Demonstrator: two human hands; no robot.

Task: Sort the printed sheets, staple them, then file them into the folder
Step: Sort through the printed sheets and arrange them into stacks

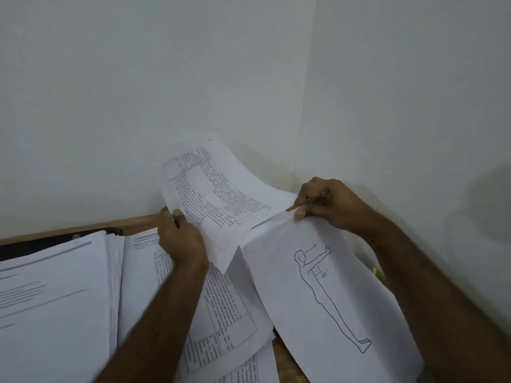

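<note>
Pale walls (pixel 166 78) meeting in a corner behind everything, filling the upper half of the view. Below, a brown wooden worktop (pixel 138 221), visible only as a strip along the wall and a patch near the bottom edge, otherwise covered in paper. At far left, a thick stack of printed sheets (pixel 55 299), top page bearing lines of text, lying over a black folder (pixel 41 246) whose edge shows behind the stack. Just right of that, loose table-printed pages (pixel 221 305) spread flat under the left forearm, overlapping each other. At right, a sheet with a line drawing of a standing figure (pixel 318 286), arm outstretched, pinched at its top edge between thumb and curled fingers of the right hand (pixel 323 201), lower end hanging down over the worktop. In the middle, a curved sheet printed with a table (pixel 210 194), raised off the pile and bowed towards the wall corner, gripped at its near left edge by the left hand (pixel 179 236), thumb on top. Small yellow object (pixel 375 271) peeking out beyond the right forearm, too hidden to identify.
</note>
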